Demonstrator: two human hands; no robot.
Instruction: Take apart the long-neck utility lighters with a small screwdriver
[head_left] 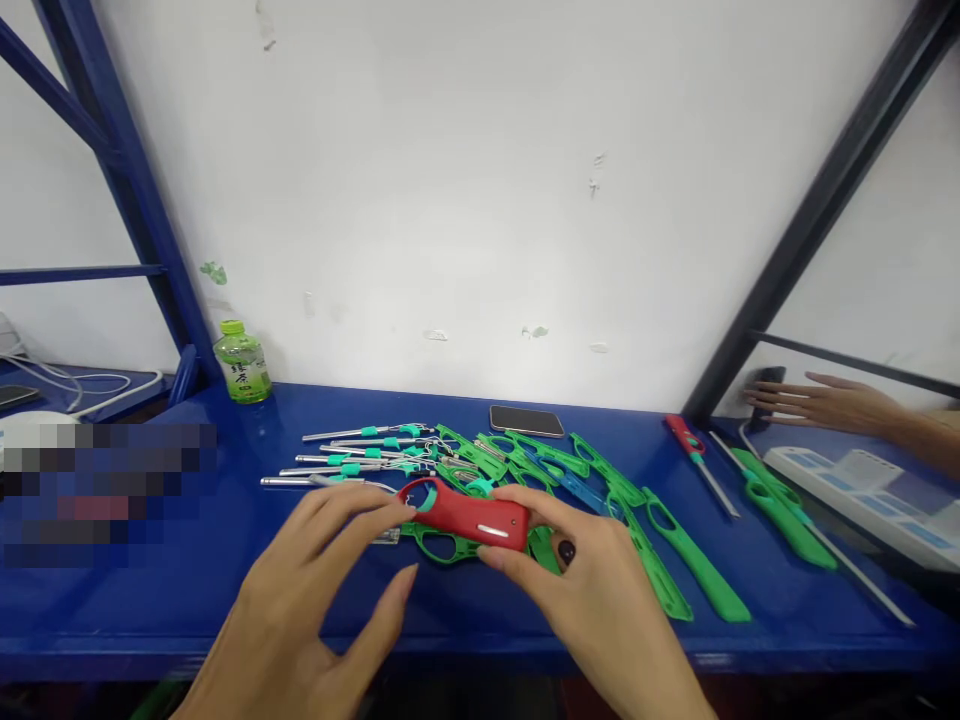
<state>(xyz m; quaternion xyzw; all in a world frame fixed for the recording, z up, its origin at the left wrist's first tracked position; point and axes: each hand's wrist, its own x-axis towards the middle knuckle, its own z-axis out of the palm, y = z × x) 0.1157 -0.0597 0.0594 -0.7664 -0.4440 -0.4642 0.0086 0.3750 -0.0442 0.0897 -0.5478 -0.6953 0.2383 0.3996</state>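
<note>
A red lighter handle (474, 516) with a teal trigger in its finger loop is held near the middle of the bench's front side. My right hand (600, 580) pinches its wide right end between thumb and fingers. My left hand (322, 580) has its fingertips at the narrow loop end, with the thumb stretched apart below. Behind it lie several metal lighter rods (330, 458) with teal parts and thin wires. Green handle shells (637, 550), several of them open halves, are spread behind and right of my hands. A blue shell (574, 485) lies among them.
A phone (526, 421) lies at the back of the blue bench (420, 400). A green-labelled bottle (243, 365) stands back left. At right are a red lighter (697, 460), green lighters (787, 510) and a white power strip (862, 490). Another person's hand (832, 402) reaches in there.
</note>
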